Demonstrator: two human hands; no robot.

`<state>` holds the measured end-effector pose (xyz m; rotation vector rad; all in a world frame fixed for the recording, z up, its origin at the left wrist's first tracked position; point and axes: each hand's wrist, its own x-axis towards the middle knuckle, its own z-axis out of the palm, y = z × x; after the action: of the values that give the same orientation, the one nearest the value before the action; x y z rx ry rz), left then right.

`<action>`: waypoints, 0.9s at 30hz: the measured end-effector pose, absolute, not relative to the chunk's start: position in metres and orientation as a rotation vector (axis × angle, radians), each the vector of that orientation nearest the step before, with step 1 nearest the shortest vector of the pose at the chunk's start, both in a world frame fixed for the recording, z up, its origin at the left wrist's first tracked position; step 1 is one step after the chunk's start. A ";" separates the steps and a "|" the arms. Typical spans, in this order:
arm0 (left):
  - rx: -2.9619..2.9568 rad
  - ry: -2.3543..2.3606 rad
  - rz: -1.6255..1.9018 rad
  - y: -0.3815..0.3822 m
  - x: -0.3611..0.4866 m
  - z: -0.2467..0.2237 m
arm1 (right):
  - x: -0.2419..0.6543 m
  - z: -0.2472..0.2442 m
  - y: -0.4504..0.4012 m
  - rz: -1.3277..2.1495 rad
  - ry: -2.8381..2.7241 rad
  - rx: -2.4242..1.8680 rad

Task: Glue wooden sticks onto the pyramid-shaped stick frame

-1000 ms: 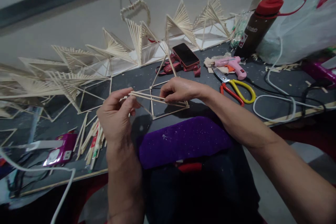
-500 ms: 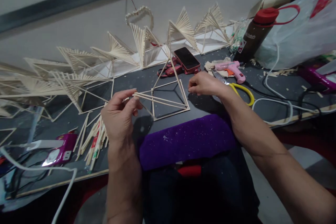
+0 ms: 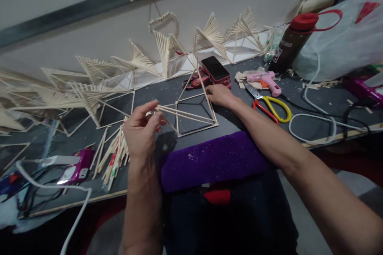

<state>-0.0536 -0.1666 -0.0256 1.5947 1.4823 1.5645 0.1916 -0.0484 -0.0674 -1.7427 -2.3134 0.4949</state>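
Observation:
A frame of thin wooden sticks (image 3: 197, 129) stands on the dark table in front of me, with a square base and sticks slanting up to a peak. My left hand (image 3: 142, 125) pinches the frame's left corner, where two sticks meet, between thumb and fingertips. At the frame's back right corner is my right hand (image 3: 221, 95), its fingers curled against the slanting stick; the thumb is mostly hidden. Behind this hand lie a phone (image 3: 214, 67) and a red strap (image 3: 196, 83). Scissors (image 3: 271, 107) with red and yellow handles rest to its right.
Fan-shaped stick models (image 3: 136, 57) line the wall. A pink glue gun (image 3: 263, 79), dark bottle (image 3: 291, 44) and plastic bag (image 3: 347, 36) stand right. Loose sticks (image 3: 115, 151) and a purple power adapter (image 3: 79, 165) lie left. Purple cloth (image 3: 212, 161) covers the near edge.
My right hand has moved left, from beside the frame to its back right corner, uncovering the scissors. My left hand keeps its pinch. The view has shifted slightly.

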 end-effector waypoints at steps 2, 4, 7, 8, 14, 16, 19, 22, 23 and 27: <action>1.576 1.471 1.559 -0.169 -0.054 -0.026 | 0.190 -0.068 -0.045 0.498 -2.295 -1.771; 1.556 1.470 1.537 -0.173 -0.056 -0.028 | 0.188 -0.069 -0.043 0.490 -2.270 -1.805; 1.565 1.583 1.391 -0.181 -0.062 -0.034 | 0.184 -0.068 -0.041 0.474 -2.238 -1.841; 1.595 1.658 1.297 -0.184 -0.063 -0.037 | 0.182 -0.068 -0.041 0.468 -2.231 -1.846; 1.937 2.012 0.594 -0.194 -0.061 -0.057 | 0.180 -0.068 -0.040 0.436 -2.205 -1.857; 1.974 1.991 0.542 -0.194 -0.057 -0.059 | 0.180 -0.068 -0.039 0.431 -2.196 -1.864; 1.983 1.944 0.565 -0.193 -0.055 -0.062 | 0.181 -0.070 -0.039 0.430 -2.185 -1.868; 1.973 1.876 0.622 -0.192 -0.057 -0.066 | 0.182 -0.072 -0.038 0.433 -2.169 -1.861; 1.967 1.860 0.638 -0.192 -0.058 -0.067 | 0.182 -0.073 -0.038 0.434 -2.162 -1.854; 1.962 1.847 0.668 -0.192 -0.058 -0.068 | 0.183 -0.075 -0.037 0.441 -2.144 -1.827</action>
<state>-0.0575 -0.1917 -0.0675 1.9620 1.8470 0.6678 0.1831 -0.0369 -0.0754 -1.8275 -2.1443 0.4411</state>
